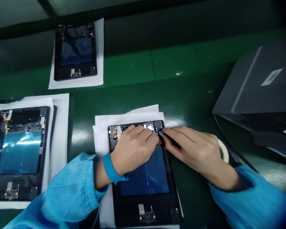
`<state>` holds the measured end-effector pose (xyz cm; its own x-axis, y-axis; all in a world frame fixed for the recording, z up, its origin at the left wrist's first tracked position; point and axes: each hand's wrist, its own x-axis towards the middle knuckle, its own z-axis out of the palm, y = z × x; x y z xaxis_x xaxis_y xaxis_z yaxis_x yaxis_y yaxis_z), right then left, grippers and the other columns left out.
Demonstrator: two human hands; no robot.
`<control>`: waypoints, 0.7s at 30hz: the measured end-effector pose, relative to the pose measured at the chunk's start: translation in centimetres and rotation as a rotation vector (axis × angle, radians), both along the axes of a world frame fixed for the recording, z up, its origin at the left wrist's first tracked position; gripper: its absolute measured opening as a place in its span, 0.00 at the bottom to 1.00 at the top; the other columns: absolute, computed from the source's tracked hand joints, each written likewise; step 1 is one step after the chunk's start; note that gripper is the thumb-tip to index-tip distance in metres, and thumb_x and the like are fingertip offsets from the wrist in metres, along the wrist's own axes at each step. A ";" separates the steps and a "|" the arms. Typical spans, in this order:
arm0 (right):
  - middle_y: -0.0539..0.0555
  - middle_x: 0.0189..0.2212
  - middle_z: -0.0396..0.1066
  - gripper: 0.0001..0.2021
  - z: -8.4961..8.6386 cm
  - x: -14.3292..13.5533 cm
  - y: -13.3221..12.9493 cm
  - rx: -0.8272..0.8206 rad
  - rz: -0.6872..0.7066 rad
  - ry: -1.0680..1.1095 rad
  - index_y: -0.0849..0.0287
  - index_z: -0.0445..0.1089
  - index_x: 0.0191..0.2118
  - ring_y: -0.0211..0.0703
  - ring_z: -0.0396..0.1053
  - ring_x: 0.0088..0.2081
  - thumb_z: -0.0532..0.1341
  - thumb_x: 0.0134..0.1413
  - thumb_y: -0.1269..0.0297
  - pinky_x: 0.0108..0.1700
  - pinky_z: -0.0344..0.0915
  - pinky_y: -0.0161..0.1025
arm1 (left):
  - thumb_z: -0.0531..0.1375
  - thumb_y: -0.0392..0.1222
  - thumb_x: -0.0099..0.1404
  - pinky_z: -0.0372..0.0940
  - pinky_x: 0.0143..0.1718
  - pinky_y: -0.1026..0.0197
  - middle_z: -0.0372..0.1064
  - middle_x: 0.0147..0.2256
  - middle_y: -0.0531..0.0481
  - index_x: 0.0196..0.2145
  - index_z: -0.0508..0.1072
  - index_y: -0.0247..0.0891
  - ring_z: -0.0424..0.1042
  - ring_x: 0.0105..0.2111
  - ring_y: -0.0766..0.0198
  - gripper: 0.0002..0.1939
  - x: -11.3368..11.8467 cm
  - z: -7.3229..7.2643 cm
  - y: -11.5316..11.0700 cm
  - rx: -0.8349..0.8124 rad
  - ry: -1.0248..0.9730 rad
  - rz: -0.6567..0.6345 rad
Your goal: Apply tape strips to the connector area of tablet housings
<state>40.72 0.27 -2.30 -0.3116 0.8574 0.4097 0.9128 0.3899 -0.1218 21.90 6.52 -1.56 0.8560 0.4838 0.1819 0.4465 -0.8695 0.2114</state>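
Green tabletop (pixel 190 98) stretches beyond the top edge of the open-backed tablet (pixel 163 203), which lies on white sheets (pixel 101 127). The left hand (pixel 134 144) curls over its upper part — any grip hidden; the right hand (pixel 195 148), finger and thumb nearly meeting, works the upper right edge — hold unclear.

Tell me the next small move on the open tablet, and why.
I'd probably press lightly with the right hand near the upper-right corner of the open tablet: its thumb and forefinger are there by the black block, the left hand close beside. Whether they pinch anything, I can't tell.
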 end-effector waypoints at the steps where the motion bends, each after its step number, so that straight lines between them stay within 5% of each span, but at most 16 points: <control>1: 0.51 0.32 0.75 0.05 0.1 0.0 0.0 -0.001 0.004 -0.004 0.62 0.72 0.39 0.35 0.70 0.28 0.63 0.56 0.70 0.28 0.59 0.35 | 0.52 0.36 0.69 0.55 0.31 0.57 0.65 0.27 0.51 0.29 0.69 0.37 0.64 0.30 0.59 0.10 0.0 0.0 0.0 -0.001 0.002 -0.001; 21: 0.51 0.33 0.74 0.03 0.5 -0.3 0.3 -0.023 0.048 -0.010 0.61 0.73 0.37 0.37 0.70 0.31 0.61 0.57 0.70 0.32 0.62 0.35 | 0.53 0.37 0.69 0.55 0.31 0.56 0.66 0.27 0.51 0.29 0.68 0.37 0.64 0.30 0.59 0.10 0.1 0.1 -0.1 0.002 -0.004 0.001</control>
